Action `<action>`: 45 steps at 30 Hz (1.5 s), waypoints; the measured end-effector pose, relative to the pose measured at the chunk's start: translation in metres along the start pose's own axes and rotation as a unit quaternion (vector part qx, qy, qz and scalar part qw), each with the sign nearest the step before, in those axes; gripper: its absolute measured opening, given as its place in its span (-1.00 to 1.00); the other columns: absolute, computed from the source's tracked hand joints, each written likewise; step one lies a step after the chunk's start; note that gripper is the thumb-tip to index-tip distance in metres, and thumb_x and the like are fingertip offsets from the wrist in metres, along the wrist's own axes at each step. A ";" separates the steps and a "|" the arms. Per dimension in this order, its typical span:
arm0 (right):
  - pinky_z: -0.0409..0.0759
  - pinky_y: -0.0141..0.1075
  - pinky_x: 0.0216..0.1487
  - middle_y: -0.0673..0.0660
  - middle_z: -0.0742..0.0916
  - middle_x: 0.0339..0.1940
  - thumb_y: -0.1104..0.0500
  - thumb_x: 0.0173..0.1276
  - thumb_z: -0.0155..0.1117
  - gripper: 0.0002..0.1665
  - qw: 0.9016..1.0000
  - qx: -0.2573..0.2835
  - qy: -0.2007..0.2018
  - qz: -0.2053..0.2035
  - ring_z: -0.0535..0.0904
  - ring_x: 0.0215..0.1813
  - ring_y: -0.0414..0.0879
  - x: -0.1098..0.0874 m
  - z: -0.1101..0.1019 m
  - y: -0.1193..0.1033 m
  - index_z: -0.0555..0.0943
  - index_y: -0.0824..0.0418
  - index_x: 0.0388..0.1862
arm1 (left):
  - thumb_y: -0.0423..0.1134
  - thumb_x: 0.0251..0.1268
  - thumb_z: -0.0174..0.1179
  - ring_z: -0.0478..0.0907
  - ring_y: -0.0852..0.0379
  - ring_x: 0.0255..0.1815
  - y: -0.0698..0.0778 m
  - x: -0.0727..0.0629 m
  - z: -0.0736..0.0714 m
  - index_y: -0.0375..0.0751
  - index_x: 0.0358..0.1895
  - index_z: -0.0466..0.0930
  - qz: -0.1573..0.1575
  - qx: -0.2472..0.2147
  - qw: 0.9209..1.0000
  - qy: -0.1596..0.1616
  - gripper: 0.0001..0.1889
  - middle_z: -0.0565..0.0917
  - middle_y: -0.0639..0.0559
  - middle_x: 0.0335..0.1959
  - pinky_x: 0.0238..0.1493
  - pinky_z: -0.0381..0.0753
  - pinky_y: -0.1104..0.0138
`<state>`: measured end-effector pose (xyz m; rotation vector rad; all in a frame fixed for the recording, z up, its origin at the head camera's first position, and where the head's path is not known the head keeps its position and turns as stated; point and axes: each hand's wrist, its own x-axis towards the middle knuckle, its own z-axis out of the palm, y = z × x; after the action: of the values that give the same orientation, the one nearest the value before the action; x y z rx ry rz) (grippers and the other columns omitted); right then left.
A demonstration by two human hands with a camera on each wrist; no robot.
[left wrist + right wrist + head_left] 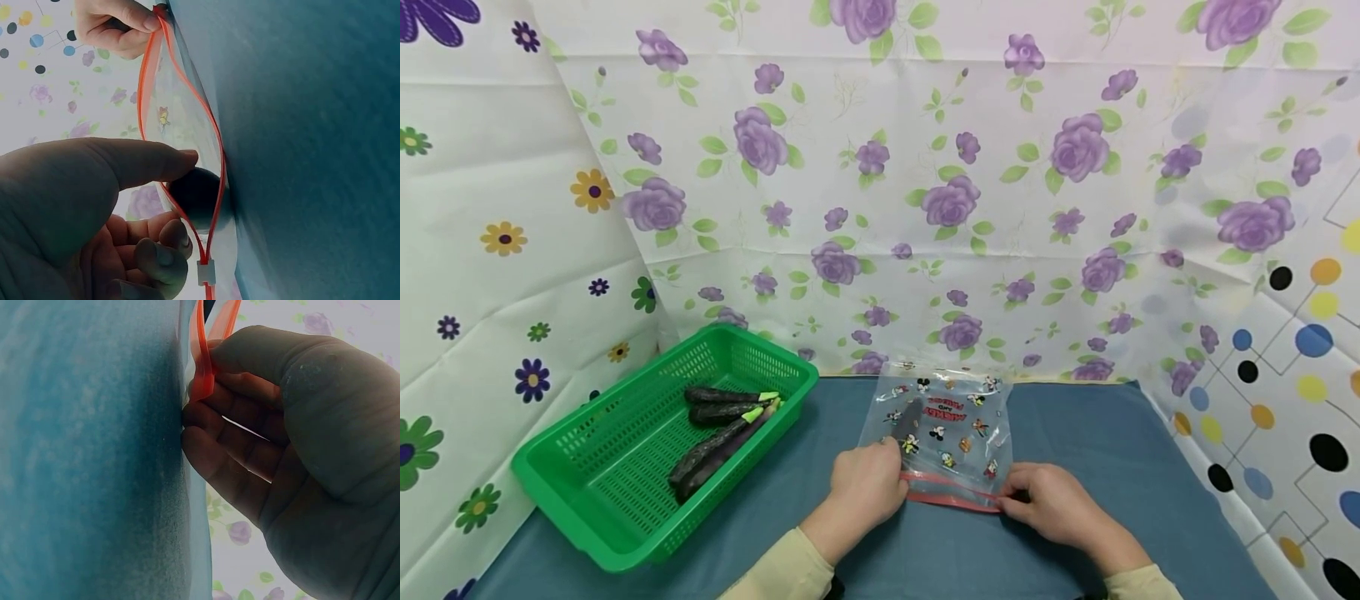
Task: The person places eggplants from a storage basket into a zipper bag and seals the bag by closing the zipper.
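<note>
A clear zip bag [958, 446] with cartoon prints and a red zip edge lies on the table, its mouth towards me. Inside it is a dark eggplant [199, 190], whose rounded end shows in the gaping mouth in the left wrist view. My left hand [867, 483] is at the bag's left corner, thumb reaching across the mouth to the eggplant's end, other fingers loosely bent below. A white slider [206, 272] sits on the zip near that hand. My right hand [1051, 500] pinches the red zip's right end between thumb and fingers.
To the left stands a green plastic basket [602, 560] with several dark eggplants [711, 454] at its right side. A blue-grey cloth [1097, 433] covers the table. Flower-patterned sheeting [880, 208] hangs behind, with dotted sheeting [1300, 400] at the right.
</note>
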<state>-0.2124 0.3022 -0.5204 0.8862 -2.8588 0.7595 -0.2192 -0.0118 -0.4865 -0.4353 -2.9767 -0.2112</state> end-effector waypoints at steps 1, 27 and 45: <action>0.66 -0.24 -0.25 -0.38 0.67 -0.32 0.08 0.53 0.58 -0.81 1.000 0.000 0.001 -0.001 0.59 -0.32 -0.45 0.000 0.000 0.000 0.83 -0.23 -0.31 | -0.11 0.28 0.54 0.63 0.02 -0.54 0.000 0.000 0.001 -0.18 -0.24 0.66 0.001 0.001 1.000 0.003 -0.73 0.60 0.02 -0.50 -0.55 0.59 0.07; 0.60 -0.27 -0.28 -0.38 0.66 -0.32 0.08 0.52 0.58 -0.79 1.000 0.000 0.005 0.003 0.55 -0.35 -0.45 0.000 0.001 0.001 0.82 -0.26 -0.32 | -0.08 0.27 0.54 0.55 0.08 -0.62 0.001 0.004 0.010 -0.12 -0.34 0.62 0.017 0.038 0.999 0.009 -0.72 0.54 0.07 -0.59 -0.59 0.55 0.09; 0.60 -0.28 -0.29 -0.37 0.67 -0.32 0.08 0.51 0.59 -0.80 1.000 0.003 0.005 0.000 0.55 -0.35 -0.45 0.000 0.000 -0.001 0.83 -0.23 -0.32 | 0.09 0.30 0.58 0.66 0.00 -0.51 -0.003 -0.001 0.002 -0.09 -0.35 0.60 0.029 0.025 0.999 -0.009 -0.60 0.60 0.07 -0.52 -0.51 0.60 0.05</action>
<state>-0.2117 0.3012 -0.5200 0.8809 -2.8481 0.7716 -0.2196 -0.0143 -0.4885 -0.5205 -2.9749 -0.1269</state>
